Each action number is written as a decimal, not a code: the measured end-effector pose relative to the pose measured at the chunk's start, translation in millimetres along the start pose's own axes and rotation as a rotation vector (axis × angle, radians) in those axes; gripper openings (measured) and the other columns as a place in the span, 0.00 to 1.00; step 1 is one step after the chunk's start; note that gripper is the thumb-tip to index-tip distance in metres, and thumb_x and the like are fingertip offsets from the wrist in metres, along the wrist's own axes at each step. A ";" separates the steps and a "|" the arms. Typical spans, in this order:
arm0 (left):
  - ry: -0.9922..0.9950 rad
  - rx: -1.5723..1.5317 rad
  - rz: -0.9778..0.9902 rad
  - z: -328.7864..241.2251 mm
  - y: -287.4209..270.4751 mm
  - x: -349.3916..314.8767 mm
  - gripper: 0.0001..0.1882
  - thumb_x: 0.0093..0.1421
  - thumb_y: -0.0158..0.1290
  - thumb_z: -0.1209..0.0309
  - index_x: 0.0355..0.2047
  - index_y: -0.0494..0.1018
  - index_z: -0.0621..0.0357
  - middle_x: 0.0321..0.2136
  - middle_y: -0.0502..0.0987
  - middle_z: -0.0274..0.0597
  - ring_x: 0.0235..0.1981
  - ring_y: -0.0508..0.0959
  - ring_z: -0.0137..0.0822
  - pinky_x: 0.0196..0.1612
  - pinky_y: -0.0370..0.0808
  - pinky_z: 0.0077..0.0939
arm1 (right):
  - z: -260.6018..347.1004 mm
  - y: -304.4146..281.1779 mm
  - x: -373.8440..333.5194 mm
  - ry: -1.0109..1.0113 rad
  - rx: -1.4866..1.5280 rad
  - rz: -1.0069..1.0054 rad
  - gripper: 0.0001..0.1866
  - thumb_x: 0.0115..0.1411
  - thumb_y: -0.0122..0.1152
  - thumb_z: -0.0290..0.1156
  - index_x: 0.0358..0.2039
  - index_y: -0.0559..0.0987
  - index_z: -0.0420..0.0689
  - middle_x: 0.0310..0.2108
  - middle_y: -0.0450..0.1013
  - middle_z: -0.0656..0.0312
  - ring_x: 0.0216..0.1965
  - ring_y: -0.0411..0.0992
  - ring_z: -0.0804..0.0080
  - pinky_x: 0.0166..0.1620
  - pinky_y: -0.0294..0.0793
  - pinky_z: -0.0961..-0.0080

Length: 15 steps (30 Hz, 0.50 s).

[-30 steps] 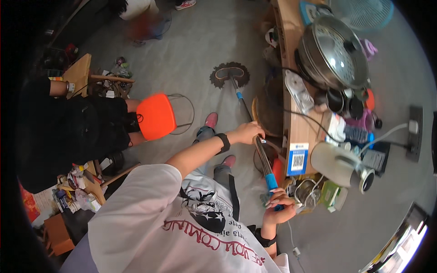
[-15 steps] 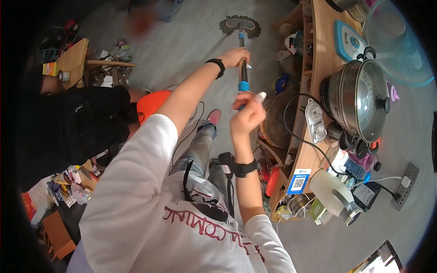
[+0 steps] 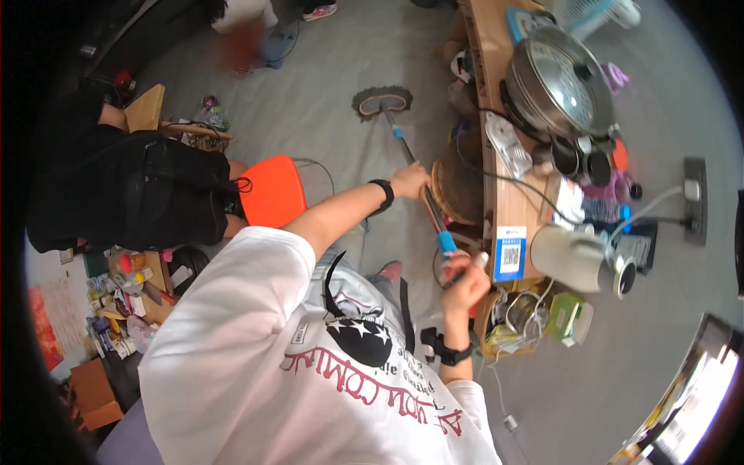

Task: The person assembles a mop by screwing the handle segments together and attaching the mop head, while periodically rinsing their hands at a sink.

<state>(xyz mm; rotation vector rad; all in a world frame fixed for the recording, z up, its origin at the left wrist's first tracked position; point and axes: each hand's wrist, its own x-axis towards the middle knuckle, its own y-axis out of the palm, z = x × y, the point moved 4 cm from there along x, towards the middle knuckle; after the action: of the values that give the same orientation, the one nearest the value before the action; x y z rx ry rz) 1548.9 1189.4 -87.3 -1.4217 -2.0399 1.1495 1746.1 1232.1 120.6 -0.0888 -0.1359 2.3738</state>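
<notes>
A flat mop with a grey fringed head point(image 3: 363, 105) lies with its head on the grey floor ahead of me. Its dark pole point(image 3: 408, 152) with blue fittings slants back toward my right side. Partway along the pole, my left hand point(image 3: 409, 181) is closed around it, a black band on the wrist. Nearer to me, my right hand point(image 3: 465, 285) closes on the upper end just behind a blue collar point(image 3: 446, 242), thumb pointing up. Its palm side hides the pole's end.
On my right runs a wooden counter point(image 3: 502, 232) holding a steamer pot point(image 3: 542, 85) and a pale kettle point(image 3: 566, 260). An orange stool point(image 3: 273, 192) and a person in black point(image 3: 147, 190) are at left. Another person point(image 3: 248, 14) is far ahead. A cable point(image 3: 322, 167) lies near the stool.
The mop head has come closer and slightly left in the view, and the pole now slants more. Both hands sit lower, with the right hand further right. The view has shifted, bringing people's legs in ahead.
</notes>
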 end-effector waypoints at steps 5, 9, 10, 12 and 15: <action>0.053 0.188 0.275 -115.4 64.2 -44.6 0.13 0.36 0.57 0.66 0.26 0.74 0.52 0.26 0.72 0.43 0.34 0.72 0.46 0.35 0.71 0.37 | 5.4 -97.8 -96.4 -0.030 0.054 -0.133 0.31 0.63 0.27 0.39 0.08 0.67 0.37 0.05 0.58 0.64 0.17 0.63 0.73 0.33 0.68 0.73; 0.164 0.260 0.330 -175.6 98.9 -78.2 0.14 0.36 0.57 0.62 0.21 0.75 0.59 0.23 0.75 0.47 0.30 0.76 0.46 0.46 0.68 0.37 | 28.7 -134.4 -155.4 0.007 0.066 -0.170 0.31 0.63 0.27 0.38 0.09 0.68 0.36 0.05 0.60 0.62 0.15 0.63 0.71 0.32 0.69 0.71; 0.189 0.279 0.340 -186.4 101.2 -86.3 0.14 0.36 0.57 0.62 0.21 0.75 0.59 0.23 0.76 0.47 0.29 0.76 0.45 0.46 0.68 0.37 | 31.3 -140.4 -165.0 0.006 0.078 -0.171 0.31 0.63 0.27 0.38 0.09 0.68 0.36 0.05 0.60 0.62 0.15 0.63 0.71 0.32 0.69 0.71; 0.164 0.283 0.360 -194.8 106.8 -94.2 0.13 0.36 0.57 0.65 0.23 0.75 0.57 0.25 0.74 0.46 0.32 0.75 0.45 0.44 0.69 0.36 | 36.0 -143.3 -175.9 -0.066 0.067 -0.201 0.30 0.63 0.27 0.37 0.09 0.67 0.36 0.06 0.61 0.61 0.14 0.63 0.70 0.31 0.69 0.69; 0.133 0.240 0.306 -186.7 105.0 -95.8 0.11 0.36 0.55 0.69 0.23 0.74 0.55 0.26 0.73 0.44 0.34 0.73 0.45 0.45 0.69 0.34 | 31.9 -134.0 -172.4 -0.139 0.078 -0.179 0.28 0.62 0.26 0.36 0.10 0.66 0.38 0.06 0.61 0.61 0.14 0.63 0.70 0.30 0.70 0.68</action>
<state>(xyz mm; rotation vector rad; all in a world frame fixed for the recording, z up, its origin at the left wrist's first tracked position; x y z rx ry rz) 1780.7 1191.8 -50.9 -1.6739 -1.5721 1.3296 1958.9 1206.6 173.1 0.1212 -0.1122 2.2024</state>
